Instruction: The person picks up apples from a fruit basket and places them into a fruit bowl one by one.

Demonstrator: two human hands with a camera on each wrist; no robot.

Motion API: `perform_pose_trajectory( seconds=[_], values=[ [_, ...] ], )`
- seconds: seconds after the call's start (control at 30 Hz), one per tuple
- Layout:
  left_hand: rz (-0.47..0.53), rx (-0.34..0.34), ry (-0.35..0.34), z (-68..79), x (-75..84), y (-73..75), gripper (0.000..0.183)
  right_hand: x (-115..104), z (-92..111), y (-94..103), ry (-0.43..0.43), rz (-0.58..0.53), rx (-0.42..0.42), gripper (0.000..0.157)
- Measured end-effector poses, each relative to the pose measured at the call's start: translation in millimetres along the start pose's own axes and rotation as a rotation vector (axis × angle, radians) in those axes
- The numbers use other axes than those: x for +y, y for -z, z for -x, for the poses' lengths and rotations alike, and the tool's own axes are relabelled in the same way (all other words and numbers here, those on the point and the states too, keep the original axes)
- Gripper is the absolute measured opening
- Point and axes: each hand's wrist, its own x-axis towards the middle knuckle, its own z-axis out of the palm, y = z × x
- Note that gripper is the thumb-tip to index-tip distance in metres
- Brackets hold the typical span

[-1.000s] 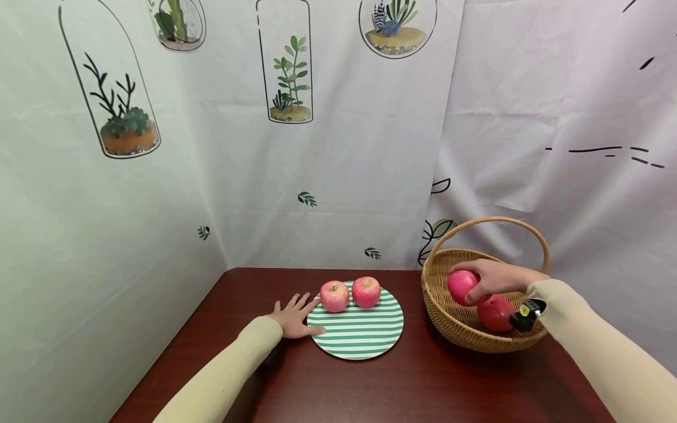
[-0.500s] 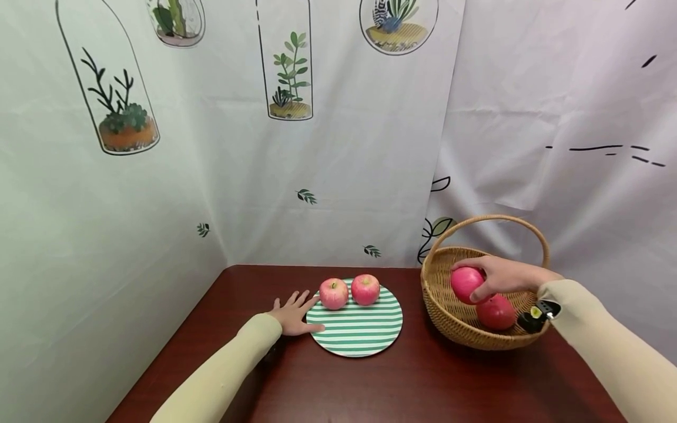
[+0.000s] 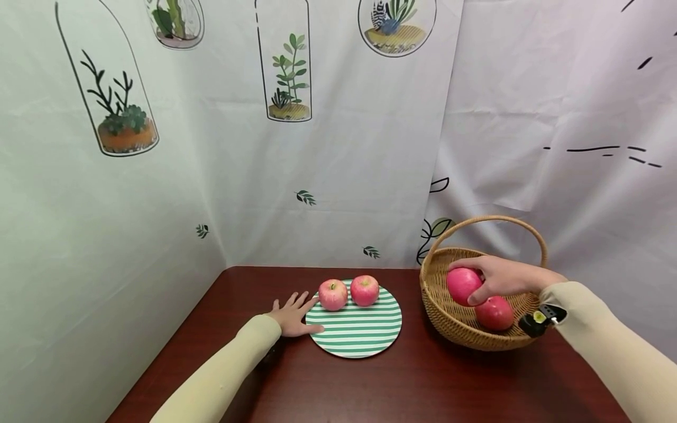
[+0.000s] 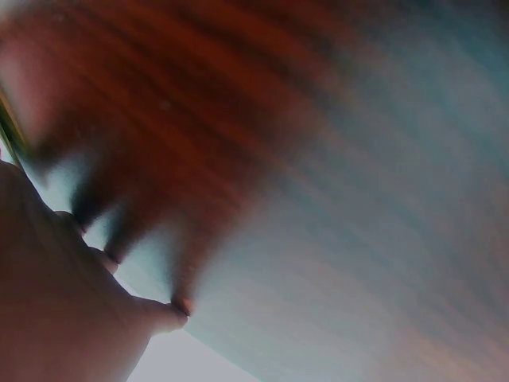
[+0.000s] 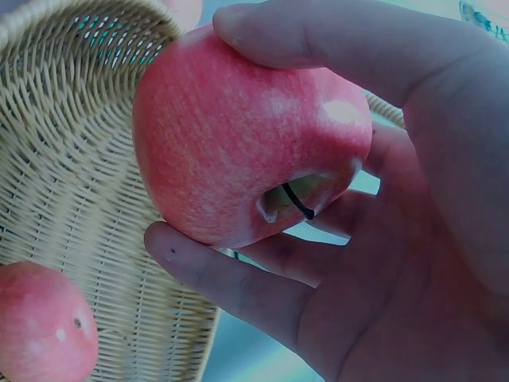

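My right hand (image 3: 499, 276) grips a pinkish-red apple (image 3: 463, 286), thumb on one side and fingers on the other, over the wicker basket (image 3: 449, 329). The right wrist view shows this apple's dark stem (image 5: 298, 200) facing the palm. A second red apple (image 3: 494, 313) lies inside the basket, below the hand. At the left edge of a round green-and-white striped mat (image 3: 359, 338), my left hand (image 3: 290, 317) rests with spread fingers, its thumb on the mat. Two more apples, a left one (image 3: 332, 295) and a right one (image 3: 365, 291), sit side by side on the mat's far part.
The dark red-brown table (image 3: 338, 388) ends at a white printed curtain (image 3: 338, 164) behind and to the left. An arched handle (image 3: 492, 218) rises over the basket, behind my right hand. A dark wrist device (image 3: 542, 320) hangs beside the basket's right rim.
My right hand and forearm have shifted slightly to the right, and the wrist has turned a little, with the apple still gripped over the basket. The left hand has stayed in place.
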Motion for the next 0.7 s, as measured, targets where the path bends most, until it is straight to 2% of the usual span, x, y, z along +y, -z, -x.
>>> perform_pose_trajectory(
  seconds=[0.47, 0.7],
  values=[
    [0.004, 0.0, 0.003, -5.7, -5.4, -5.4, 0.103, -25.9, -3.9, -3.6, 0.028, 0.062, 0.011, 0.076],
    [0.019, 0.008, -0.009, -6.0, -6.9, -7.1, 0.105, -36.1, -10.2, -7.0, 0.066, 0.084, -0.002, 0.072]
  ],
)
